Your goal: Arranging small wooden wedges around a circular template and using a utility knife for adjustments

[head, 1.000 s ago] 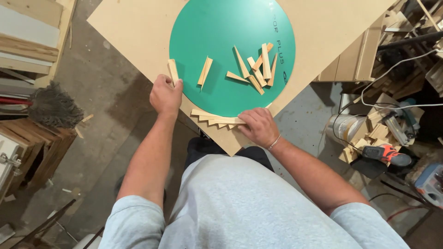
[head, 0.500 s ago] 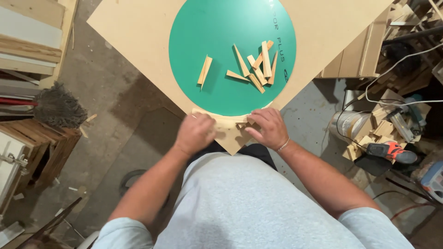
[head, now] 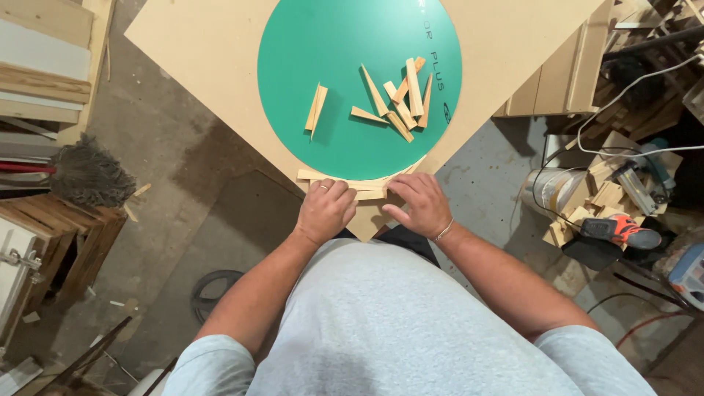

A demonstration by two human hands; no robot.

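Head view, looking straight down: I see a tan fibreboard worktop [head: 220,51] set cornerwise, its near corner pointing at my body, over a grey concrete floor [head: 169,191] in a crowded workshop. A round green disc [head: 330,73] with pale lettering along its right edge lies flat on the worktop. On the disc are loose wooden wedges: one pair [head: 316,110] lying alone at left, and a jumbled pile [head: 400,99] of about six at right. A row of wedges [head: 367,189] sits along the disc's near rim at the worktop corner. My left hand [head: 324,211] is curled with fingers pressed on that row's left end; my right hand [head: 418,204] lies spread flat on its right end. A broom head [head: 92,176] rests at left, above a wooden crate [head: 70,242]. At right sit one white bucket [head: 550,192] and one orange-and-black power tool [head: 620,231].
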